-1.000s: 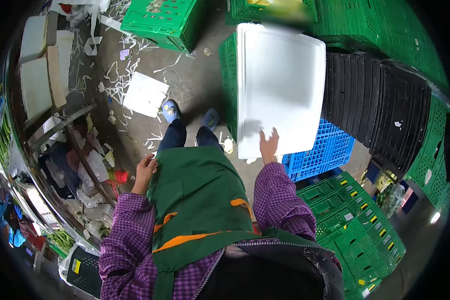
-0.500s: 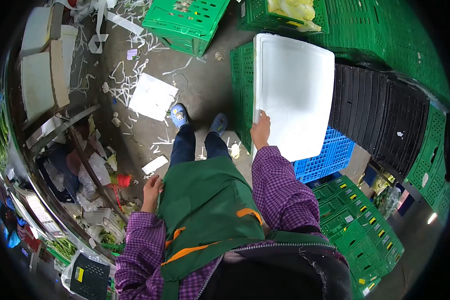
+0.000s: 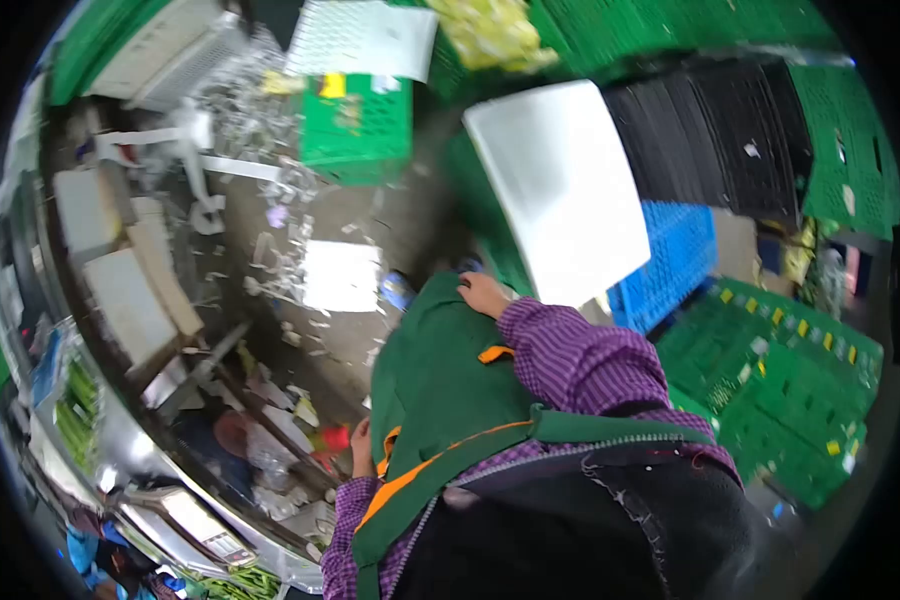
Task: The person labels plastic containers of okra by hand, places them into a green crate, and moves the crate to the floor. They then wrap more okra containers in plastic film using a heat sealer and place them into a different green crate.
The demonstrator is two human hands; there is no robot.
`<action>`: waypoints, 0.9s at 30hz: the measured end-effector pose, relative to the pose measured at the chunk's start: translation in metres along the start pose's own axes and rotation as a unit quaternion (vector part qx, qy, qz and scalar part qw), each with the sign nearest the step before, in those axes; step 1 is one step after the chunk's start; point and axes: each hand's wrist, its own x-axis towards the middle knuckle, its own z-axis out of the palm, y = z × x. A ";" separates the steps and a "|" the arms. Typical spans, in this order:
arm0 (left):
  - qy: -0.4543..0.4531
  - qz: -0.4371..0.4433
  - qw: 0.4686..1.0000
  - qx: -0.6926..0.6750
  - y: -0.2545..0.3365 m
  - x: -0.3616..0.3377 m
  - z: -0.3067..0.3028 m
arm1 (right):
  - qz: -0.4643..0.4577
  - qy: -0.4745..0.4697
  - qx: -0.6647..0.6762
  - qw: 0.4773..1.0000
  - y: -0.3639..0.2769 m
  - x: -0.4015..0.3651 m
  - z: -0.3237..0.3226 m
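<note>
My right hand (image 3: pixel 484 295) hovers at the front of the green apron (image 3: pixel 450 350), fingers loosely bent and apart, with nothing visible in them. Just beyond it lies a white foam lid (image 3: pixel 560 185), which looks like a flat rectangular panel with a raised rim, on a green crate. My left hand (image 3: pixel 362 450) hangs low beside the apron's left edge. Its fingers are loose, slightly blurred and partly hidden by the apron, with no object showing in them.
Black crates (image 3: pixel 710 135), a blue crate (image 3: pixel 665 260) and stacked green crates (image 3: pixel 770 370) stand to the right. A white sheet (image 3: pixel 342 276) and strips litter the floor ahead. Another green crate (image 3: pixel 355 130) stands farther off. Green vegetables (image 3: pixel 78 405) lie on the bench at left.
My right hand has left the foam lid's near edge and drawn back to the apron. My left hand has dropped lower beside it. The view has turned left, with the body.
</note>
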 end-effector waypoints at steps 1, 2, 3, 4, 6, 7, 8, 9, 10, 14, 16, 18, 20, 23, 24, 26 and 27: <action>0.041 -0.013 0.999 0.027 0.037 -0.018 0.003 | -0.010 0.003 0.007 1.000 -0.013 0.019 0.005; 0.066 -0.001 0.998 0.016 0.037 -0.003 -0.012 | -0.040 -0.070 0.007 0.997 -0.034 0.035 -0.002; 0.089 0.020 0.996 0.003 0.057 -0.002 -0.025 | -0.083 -0.085 -0.010 0.993 -0.049 0.049 0.002; 0.083 0.029 0.994 -0.064 0.082 -0.001 -0.033 | -0.131 -0.114 -0.020 0.985 -0.061 0.060 0.004; 0.085 0.072 0.981 -0.157 0.131 0.009 -0.048 | -0.153 -0.157 -0.029 0.975 -0.107 0.075 -0.012; 0.097 0.089 0.977 -0.169 0.154 0.012 -0.054 | -0.159 -0.174 -0.033 0.971 -0.124 0.087 -0.015; 0.117 0.110 0.976 -0.147 0.177 0.014 -0.057 | -0.183 -0.179 -0.041 0.966 -0.136 0.101 -0.015; 0.138 0.130 0.974 -0.124 0.201 0.015 -0.059 | -0.216 -0.179 -0.053 0.959 -0.148 0.113 -0.015; 0.156 0.142 0.970 -0.121 0.226 0.010 -0.057 | -0.206 -0.195 -0.073 0.956 -0.162 0.124 -0.018; 0.149 0.155 0.970 -0.116 0.276 0.030 -0.068 | -0.215 -0.217 -0.201 0.931 -0.218 0.164 -0.014; 0.127 0.145 0.973 -0.125 0.288 0.037 -0.075 | -0.226 -0.197 -0.184 0.936 -0.245 0.184 -0.010; 0.153 0.169 0.972 -0.048 0.284 0.056 -0.092 | -0.222 -0.187 -0.173 0.941 -0.287 0.207 -0.018; 0.201 0.162 0.962 0.084 0.302 0.064 -0.114 | -0.254 -0.184 -0.182 0.932 -0.337 0.231 -0.026; 0.245 0.149 0.958 -0.021 0.364 0.037 -0.125 | -0.323 -0.235 -0.210 0.893 -0.406 0.274 -0.026; 0.265 0.154 0.950 -0.066 0.367 0.046 -0.132 | -0.338 -0.257 -0.220 0.878 -0.428 0.289 -0.024; 0.291 0.147 0.934 -0.146 0.383 0.063 -0.146 | -0.377 -0.277 -0.228 0.854 -0.479 0.314 -0.020; 0.294 0.149 0.931 -0.159 0.395 0.072 -0.151 | -0.386 -0.286 -0.229 0.847 -0.506 0.323 -0.018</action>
